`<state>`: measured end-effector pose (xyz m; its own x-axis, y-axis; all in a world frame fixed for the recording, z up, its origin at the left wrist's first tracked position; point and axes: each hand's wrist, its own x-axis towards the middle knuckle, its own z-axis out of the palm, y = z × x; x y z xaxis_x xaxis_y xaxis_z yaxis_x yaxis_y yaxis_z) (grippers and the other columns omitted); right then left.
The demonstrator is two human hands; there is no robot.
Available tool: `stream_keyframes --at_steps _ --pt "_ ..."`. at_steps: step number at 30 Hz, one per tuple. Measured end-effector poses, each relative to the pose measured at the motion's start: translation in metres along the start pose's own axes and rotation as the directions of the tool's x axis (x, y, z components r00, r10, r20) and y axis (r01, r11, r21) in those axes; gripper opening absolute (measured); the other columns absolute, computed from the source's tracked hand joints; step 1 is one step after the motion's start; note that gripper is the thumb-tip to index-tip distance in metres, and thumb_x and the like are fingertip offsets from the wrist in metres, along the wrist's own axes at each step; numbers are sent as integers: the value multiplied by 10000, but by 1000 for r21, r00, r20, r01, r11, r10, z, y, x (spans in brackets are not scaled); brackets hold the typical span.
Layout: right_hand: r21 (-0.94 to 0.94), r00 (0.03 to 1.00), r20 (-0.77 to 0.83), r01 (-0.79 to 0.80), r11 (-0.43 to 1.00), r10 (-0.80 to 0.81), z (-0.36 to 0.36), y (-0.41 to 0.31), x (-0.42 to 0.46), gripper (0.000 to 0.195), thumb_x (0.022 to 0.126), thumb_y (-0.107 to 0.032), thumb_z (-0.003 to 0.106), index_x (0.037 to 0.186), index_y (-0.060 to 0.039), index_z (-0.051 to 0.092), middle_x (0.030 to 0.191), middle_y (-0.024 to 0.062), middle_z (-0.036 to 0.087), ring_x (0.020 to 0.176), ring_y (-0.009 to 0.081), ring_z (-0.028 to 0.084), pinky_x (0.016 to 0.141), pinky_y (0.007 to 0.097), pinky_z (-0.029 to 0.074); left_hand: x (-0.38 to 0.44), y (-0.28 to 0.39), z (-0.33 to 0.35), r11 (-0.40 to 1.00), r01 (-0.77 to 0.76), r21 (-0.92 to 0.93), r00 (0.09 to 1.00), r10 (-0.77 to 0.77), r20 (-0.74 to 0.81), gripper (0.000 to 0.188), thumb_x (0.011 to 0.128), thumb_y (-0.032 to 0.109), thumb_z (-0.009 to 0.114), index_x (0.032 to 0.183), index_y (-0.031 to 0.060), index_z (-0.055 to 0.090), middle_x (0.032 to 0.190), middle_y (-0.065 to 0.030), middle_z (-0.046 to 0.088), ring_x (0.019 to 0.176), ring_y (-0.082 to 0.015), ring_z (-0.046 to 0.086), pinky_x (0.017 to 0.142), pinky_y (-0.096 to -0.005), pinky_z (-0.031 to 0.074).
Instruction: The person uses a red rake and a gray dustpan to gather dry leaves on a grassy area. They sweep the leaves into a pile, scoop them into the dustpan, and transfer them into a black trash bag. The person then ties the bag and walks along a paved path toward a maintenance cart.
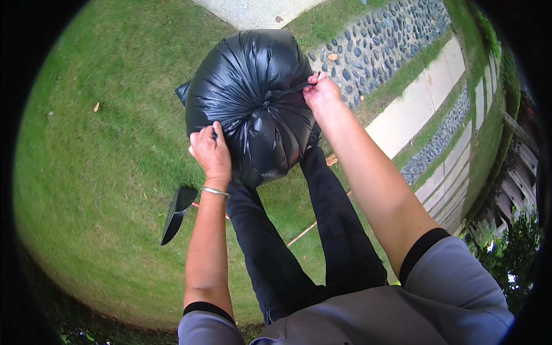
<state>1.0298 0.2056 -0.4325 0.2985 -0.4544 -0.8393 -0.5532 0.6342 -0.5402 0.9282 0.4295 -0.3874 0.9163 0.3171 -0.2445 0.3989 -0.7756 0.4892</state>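
Observation:
A full black plastic garbage bag [254,77] stands on the grass in front of my legs, its top gathered into a tight knot or bunch at the middle. My left hand [212,148] is closed on a bit of black plastic at the bag's lower left side. My right hand [321,92] pinches a twisted strip of the same plastic, stretched out to the right from the gathered centre. The bag hides my feet for the most part.
Left of my legs a black dustpan-like scoop [177,213] lies on the lawn [108,172], near thin reddish handles or sticks [302,234]. Pebble paving [362,56] and pale slabs [414,116] run along the right. A concrete path [258,13] lies beyond the bag.

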Motion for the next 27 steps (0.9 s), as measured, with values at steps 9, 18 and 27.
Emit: stream_keyframes --at_steps 9,18,27 --pt "-130 963 205 203 971 -174 -23 -21 -42 188 929 -215 390 801 -104 472 676 -7 480 639 113 451 599 249 377 -5 26 -44 887 -192 -420 960 258 106 173 847 136 514 808 -1 612 890 -89 610 914 -245 521 813 -334 394" --pt "-267 568 725 753 601 -390 -59 -38 -163 167 906 -129 457 799 -19 525 663 18 533 639 89 508 635 227 425 14 116 -24 771 -149 -619 753 494 435 178 842 141 538 770 4 450 688 -76 492 646 -187 489 621 -310 412" --pt "-176 357 839 892 416 -410 -36 -45 -154 93 849 -78 497 852 -36 580 653 55 574 601 117 557 604 244 461 9 109 -3 721 -340 -604 726 609 319 285 680 -29 552 954 20 495 828 -115 525 786 -269 532 761 -315 442"
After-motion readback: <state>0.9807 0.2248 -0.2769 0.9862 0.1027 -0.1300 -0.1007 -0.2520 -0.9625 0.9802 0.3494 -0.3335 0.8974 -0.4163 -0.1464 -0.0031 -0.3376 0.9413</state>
